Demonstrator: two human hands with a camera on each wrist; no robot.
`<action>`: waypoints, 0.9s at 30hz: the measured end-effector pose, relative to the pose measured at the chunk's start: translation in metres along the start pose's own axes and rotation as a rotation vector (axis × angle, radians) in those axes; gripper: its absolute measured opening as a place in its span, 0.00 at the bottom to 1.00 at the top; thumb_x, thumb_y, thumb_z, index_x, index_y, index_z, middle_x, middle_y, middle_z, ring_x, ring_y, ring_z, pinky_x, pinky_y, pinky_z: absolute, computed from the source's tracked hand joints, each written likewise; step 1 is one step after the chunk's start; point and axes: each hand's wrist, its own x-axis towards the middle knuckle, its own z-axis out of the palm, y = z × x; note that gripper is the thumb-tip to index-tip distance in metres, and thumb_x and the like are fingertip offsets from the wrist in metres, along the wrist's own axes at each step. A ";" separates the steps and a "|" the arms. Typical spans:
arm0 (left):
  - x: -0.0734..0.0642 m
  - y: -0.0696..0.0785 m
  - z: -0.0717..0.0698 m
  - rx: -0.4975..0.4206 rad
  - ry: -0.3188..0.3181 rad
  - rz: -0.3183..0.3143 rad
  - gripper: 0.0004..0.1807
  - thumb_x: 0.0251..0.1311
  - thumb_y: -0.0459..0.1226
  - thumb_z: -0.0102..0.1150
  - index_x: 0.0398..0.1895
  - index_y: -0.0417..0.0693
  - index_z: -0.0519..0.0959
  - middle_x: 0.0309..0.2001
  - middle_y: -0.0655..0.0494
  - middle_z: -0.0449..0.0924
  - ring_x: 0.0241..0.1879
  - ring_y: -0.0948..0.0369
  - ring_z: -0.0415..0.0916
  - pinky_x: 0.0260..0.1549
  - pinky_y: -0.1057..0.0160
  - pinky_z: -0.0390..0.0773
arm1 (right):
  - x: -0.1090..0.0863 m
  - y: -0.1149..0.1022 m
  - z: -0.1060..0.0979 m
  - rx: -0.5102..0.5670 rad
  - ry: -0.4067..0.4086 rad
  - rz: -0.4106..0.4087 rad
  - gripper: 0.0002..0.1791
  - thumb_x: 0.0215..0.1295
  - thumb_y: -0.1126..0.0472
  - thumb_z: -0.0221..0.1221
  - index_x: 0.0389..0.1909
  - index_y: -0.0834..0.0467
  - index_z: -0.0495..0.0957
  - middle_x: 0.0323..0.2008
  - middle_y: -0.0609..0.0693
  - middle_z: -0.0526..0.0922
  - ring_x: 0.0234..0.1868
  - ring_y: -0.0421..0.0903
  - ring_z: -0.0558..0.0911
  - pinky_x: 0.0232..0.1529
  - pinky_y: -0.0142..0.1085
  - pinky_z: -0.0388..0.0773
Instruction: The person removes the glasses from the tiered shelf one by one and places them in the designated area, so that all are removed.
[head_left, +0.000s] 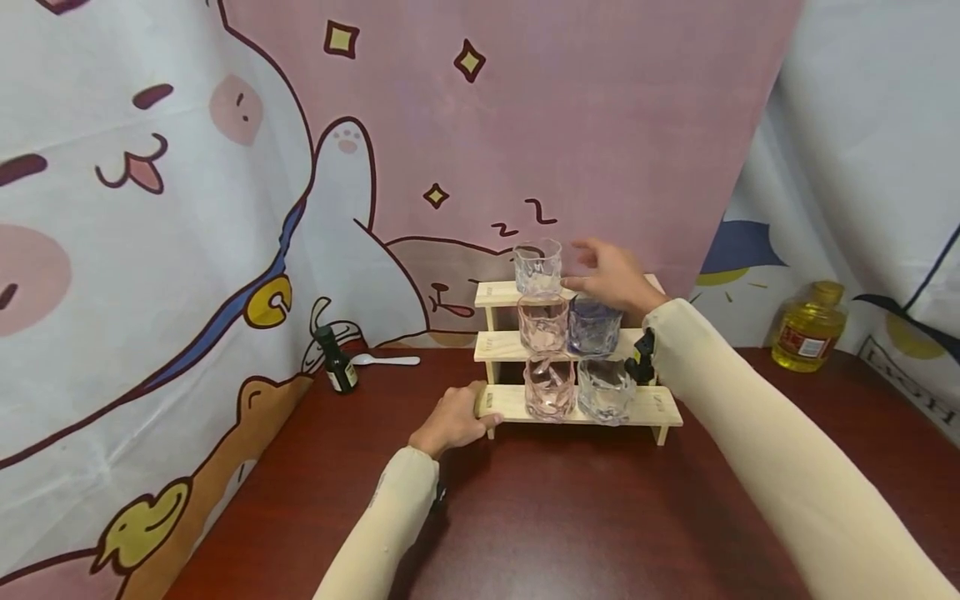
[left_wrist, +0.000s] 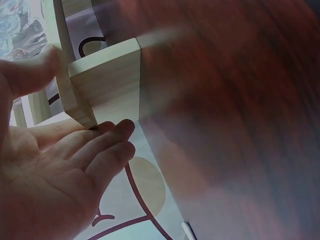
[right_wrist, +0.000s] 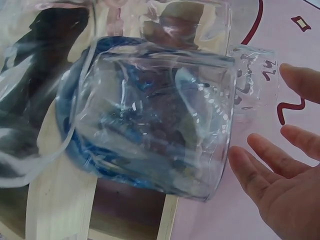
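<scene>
A three-tier wooden display stand (head_left: 508,403) holds several rippled glasses. My left hand (head_left: 455,419) grips the left end of its lowest shelf, thumb on the board and fingers (left_wrist: 107,150) beside the end support. On the top tier stands a clear glass (head_left: 537,268). Just right of it my right hand (head_left: 611,271) reaches over with fingers spread, holding nothing. A pink glass (head_left: 543,325) and a blue glass (right_wrist: 150,115) sit on the middle tier, the blue one below my right hand. Another pink glass (head_left: 550,387) and a clear glass (head_left: 606,390) share the bottom tier.
A small dark bottle (head_left: 335,360) and a white spoon (head_left: 390,361) are at the back left of the red-brown table (head_left: 585,517). An oil bottle (head_left: 812,327) stands at the back right. A printed cartoon cloth (head_left: 600,108) hangs behind the stand.
</scene>
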 end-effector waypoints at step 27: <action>0.000 0.001 -0.001 0.009 -0.010 -0.015 0.29 0.63 0.47 0.66 0.61 0.40 0.73 0.34 0.53 0.78 0.32 0.59 0.72 0.30 0.64 0.71 | 0.024 -0.015 0.028 0.047 0.042 0.075 0.47 0.64 0.55 0.66 0.77 0.61 0.52 0.62 0.65 0.70 0.58 0.62 0.73 0.59 0.56 0.73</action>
